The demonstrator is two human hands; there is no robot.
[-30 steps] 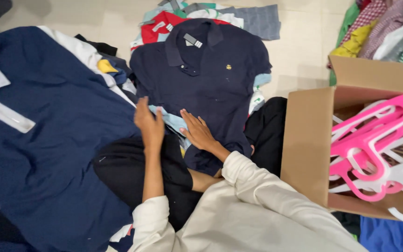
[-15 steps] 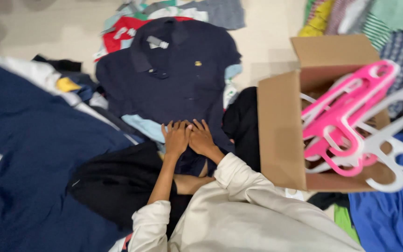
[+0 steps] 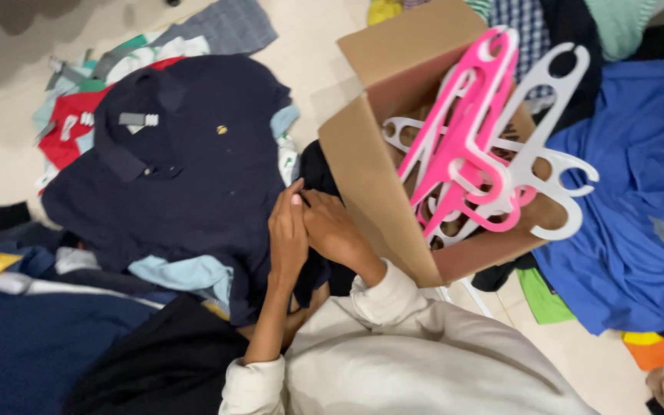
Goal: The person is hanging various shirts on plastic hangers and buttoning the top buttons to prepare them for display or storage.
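A navy polo shirt lies spread face up on a heap of clothes on the floor, collar at the upper left. My left hand and my right hand meet at its lower right edge, touching each other, fingers closed on the fabric there. Both wrists come out of cream sleeves at the bottom of the view. Just right of my hands stands an open cardboard box with pink hangers and white hangers sticking out.
A red shirt and a light blue garment lie under the polo. A large navy garment and black cloth fill the lower left. A bright blue garment and more clothes lie right of the box.
My hands were flat and apart on the shirt's lower part; they have come together at its lower right edge. The view has swung right, so the shirt and box sit further left.
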